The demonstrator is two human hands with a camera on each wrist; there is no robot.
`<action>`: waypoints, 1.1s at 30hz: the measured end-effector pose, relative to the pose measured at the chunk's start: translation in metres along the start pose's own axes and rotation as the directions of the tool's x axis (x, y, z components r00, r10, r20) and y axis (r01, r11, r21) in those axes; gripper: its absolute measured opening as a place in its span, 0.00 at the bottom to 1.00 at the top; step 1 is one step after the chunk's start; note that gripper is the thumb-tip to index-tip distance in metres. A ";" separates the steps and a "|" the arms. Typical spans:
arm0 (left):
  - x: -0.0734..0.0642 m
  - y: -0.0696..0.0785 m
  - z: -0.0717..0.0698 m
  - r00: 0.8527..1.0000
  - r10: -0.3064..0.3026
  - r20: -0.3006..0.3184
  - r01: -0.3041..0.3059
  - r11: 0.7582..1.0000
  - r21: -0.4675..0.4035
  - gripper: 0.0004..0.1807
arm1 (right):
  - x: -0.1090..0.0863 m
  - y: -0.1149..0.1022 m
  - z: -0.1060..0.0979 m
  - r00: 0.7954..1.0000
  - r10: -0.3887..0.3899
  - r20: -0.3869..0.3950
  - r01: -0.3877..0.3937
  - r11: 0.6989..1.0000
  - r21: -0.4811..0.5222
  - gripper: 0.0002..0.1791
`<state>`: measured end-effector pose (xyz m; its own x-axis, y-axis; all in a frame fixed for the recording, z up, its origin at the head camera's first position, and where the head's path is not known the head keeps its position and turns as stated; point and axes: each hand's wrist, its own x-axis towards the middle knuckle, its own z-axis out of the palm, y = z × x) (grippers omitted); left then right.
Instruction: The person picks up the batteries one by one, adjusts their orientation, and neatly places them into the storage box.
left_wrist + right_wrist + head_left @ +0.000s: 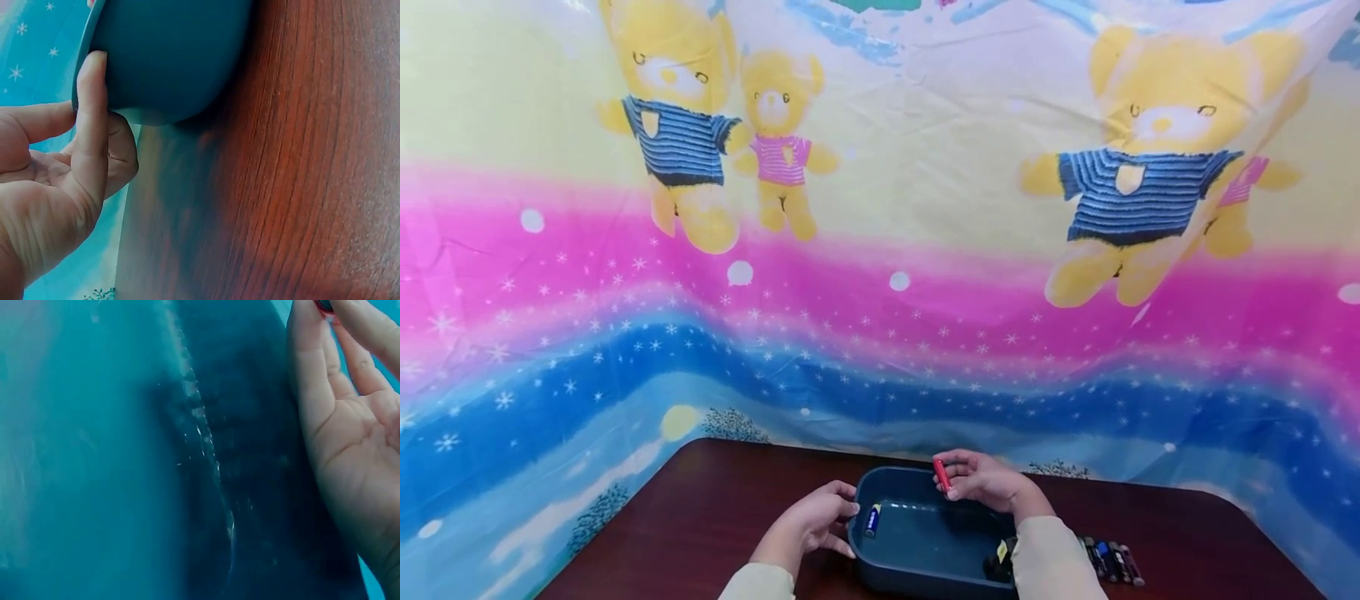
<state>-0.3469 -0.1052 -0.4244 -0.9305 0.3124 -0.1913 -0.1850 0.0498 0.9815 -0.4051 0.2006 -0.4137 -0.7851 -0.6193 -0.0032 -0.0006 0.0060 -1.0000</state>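
A dark blue-grey plastic tray [925, 546] stands on the table, with its left end gripped by my left hand [816, 517]. In the left wrist view, the thumb and fingers pinch the tray's rim. Above the tray's far side, my right hand [988, 481] holds a small red battery [942, 476] between thumb and fingertips, tilted nearly upright. Only the end of that battery shows at the top of the right wrist view. A blue battery [872, 520] lies inside the tray against its left wall. Dark objects with a yellow label [1002, 550] sit at the tray's right end, partly hidden by my right sleeve.
Several batteries [1112, 561] lie in a row on the dark wooden table [1210, 542], right of the tray and partly behind my right forearm. A curtain [887, 333] printed with bears hangs along the table's back edge.
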 end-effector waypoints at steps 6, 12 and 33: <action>0.000 0.000 -0.003 1.000 -0.018 0.011 0.019 1.000 -0.023 0.15 | 0.006 -0.002 0.004 1.000 0.002 0.027 -0.002 1.000 0.004 0.32; 0.000 0.000 -0.004 1.000 -0.013 0.018 0.014 0.999 -0.043 0.16 | 0.010 -0.004 0.011 0.998 0.045 0.054 -0.041 0.996 -0.079 0.33; 0.000 -0.003 -0.003 1.000 -0.013 0.021 0.014 0.998 -0.064 0.16 | 0.018 -0.007 0.031 0.992 0.122 0.003 -0.112 0.916 -0.385 0.25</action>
<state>-0.3468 -0.1080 -0.4272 -0.9210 0.3320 -0.2036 -0.2181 -0.0064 0.9759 -0.3999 0.1653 -0.4068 -0.7772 -0.6166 -0.1255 -0.1512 0.3766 -0.9140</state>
